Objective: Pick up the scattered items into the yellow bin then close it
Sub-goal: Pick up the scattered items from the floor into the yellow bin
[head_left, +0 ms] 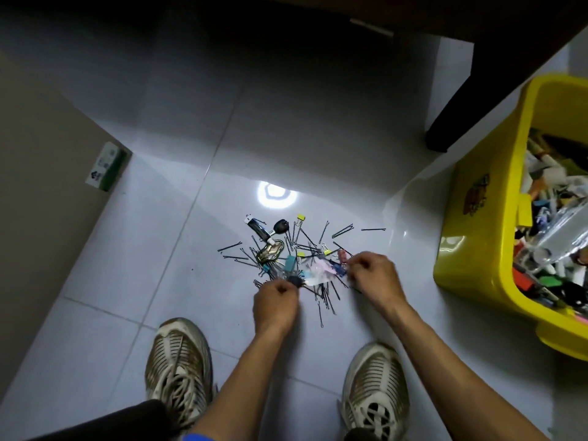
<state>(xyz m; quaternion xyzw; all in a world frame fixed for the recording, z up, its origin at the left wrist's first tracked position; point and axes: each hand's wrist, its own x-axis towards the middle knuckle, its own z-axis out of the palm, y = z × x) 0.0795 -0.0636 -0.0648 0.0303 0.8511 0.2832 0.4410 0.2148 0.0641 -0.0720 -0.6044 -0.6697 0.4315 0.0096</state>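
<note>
At frame centre, hairpins and clips litter the floor; the yellow bin stands open at right. Both hands, left and right, pinch small pieces. Thin, light, slippery: probably best gathered in bunches

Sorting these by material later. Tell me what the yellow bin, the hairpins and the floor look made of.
Yellow bin: glossy moulded plastic, judging by its sheen and rounded rim.
Hairpins: thin dark wire, probably coated metal.
Floor: glazed tile, with grout lines and a mirrored lamp glare.
</note>
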